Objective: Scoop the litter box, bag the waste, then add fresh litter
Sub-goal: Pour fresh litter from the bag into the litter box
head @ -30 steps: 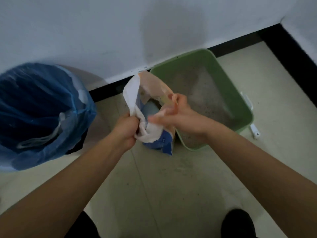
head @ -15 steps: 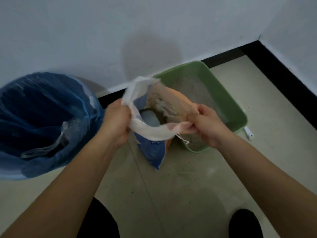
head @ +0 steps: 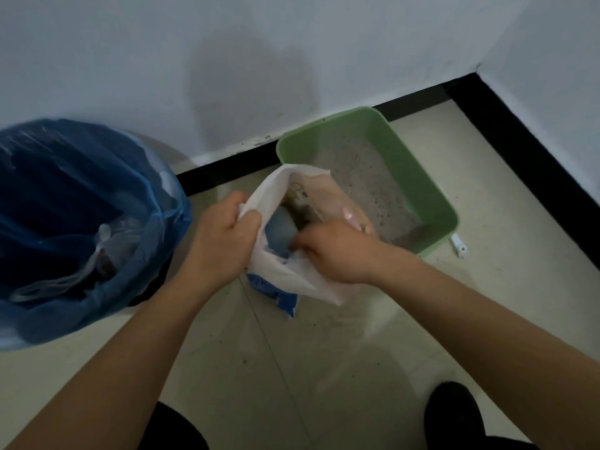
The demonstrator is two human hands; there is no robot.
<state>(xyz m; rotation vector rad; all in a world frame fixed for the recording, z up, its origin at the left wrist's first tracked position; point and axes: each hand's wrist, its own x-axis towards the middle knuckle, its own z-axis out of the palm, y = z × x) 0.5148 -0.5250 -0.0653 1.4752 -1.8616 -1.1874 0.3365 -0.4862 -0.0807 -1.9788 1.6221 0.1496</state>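
litter bag [head: 279,277] stands on the floor just beside the green litter box [head: 431,203], near corner. thin soft plastic, probably heavy at the bottom and floppy at the top, so grip the mouth edges and support the base to pour. left hand [head: 224,241] is fisted tight on the white rim, rim bunched between thumb and fingers. right hand [head: 334,251] reaches into the mouth, fingers curled; can't tell what it grips. blue-lined bin [head: 81,222] sits well left

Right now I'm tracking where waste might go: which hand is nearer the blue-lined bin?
Left. The left hand grips the litter bag's edge just beside the blue-lined bin; the right hand is across the bag, by the litter box.
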